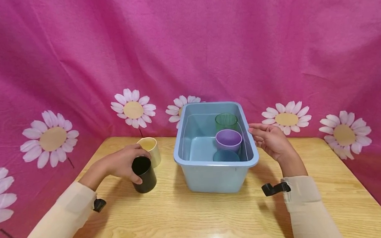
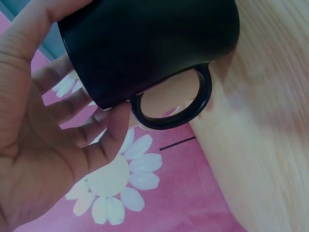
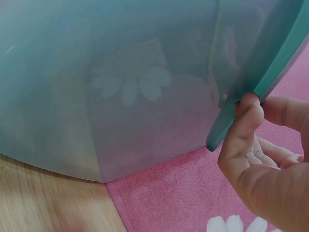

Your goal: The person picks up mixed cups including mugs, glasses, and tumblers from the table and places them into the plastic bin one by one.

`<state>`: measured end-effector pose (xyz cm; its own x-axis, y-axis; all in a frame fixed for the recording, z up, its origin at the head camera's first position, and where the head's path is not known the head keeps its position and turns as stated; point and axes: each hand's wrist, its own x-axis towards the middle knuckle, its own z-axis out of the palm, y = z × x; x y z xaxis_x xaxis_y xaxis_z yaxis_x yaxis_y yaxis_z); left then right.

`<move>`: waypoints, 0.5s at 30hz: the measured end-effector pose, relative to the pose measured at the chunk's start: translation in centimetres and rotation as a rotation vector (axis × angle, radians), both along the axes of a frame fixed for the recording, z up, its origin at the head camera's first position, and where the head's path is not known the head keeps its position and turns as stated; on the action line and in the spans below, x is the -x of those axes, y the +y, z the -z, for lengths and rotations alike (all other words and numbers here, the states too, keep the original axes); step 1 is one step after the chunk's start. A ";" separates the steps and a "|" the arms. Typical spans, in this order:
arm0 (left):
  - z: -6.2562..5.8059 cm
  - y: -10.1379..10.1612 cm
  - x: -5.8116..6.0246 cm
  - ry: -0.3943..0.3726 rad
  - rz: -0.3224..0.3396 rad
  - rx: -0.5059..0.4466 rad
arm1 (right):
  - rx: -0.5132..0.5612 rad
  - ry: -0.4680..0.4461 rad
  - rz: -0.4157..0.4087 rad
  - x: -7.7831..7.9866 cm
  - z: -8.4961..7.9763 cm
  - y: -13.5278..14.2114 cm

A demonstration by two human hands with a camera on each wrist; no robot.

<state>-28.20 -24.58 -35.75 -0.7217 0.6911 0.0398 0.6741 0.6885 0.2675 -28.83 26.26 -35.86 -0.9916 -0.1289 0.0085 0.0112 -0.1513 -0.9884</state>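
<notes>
A black mug [image 1: 145, 177] is in my left hand [image 1: 125, 164], thumb on its near side and fingers around the far side near the rim. The left wrist view shows the mug's looped handle [image 2: 205, 94], which the fingers leave free. Just behind it stands a cream mug [image 1: 155, 154], yellowish inside. My right hand [image 1: 272, 142] pinches the right rim of a light blue plastic tub [image 1: 212, 178] between thumb and fingers; the right wrist view shows this grip on the rim [image 3: 280, 53]. Inside the tub, along its right side, are a green glass [image 1: 225, 121], a purple bowl-like cup [image 1: 228, 140] and a blue-teal cup [image 1: 226, 155].
The tub stands on a wooden table [image 1: 188, 218] right of both mugs. A pink cloth [image 1: 206, 43] with white daisies hangs behind the table and along its sides. Black straps with small mounts [image 1: 274, 189] sit on both sleeved wrists.
</notes>
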 end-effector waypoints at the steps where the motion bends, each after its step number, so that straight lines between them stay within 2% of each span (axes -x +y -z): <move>1: 0.0 0.0 0.0 -0.002 0.003 -0.003 | -0.001 -0.003 0.002 0.0 0.0 0.0; 10: -0.3 0.2 0.1 -0.015 -0.003 0.013 | -0.003 0.006 -0.002 -0.1 -0.2 -0.1; 15: -0.9 0.6 -0.1 -0.018 0.007 -0.007 | -0.002 0.007 -0.002 -0.1 -0.1 -0.1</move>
<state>-28.08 -23.96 -34.80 -0.7177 0.6956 0.0314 0.6736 0.6821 0.2845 -28.74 26.19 -35.75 -0.9913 -0.1304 0.0148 0.0049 -0.1492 -0.9888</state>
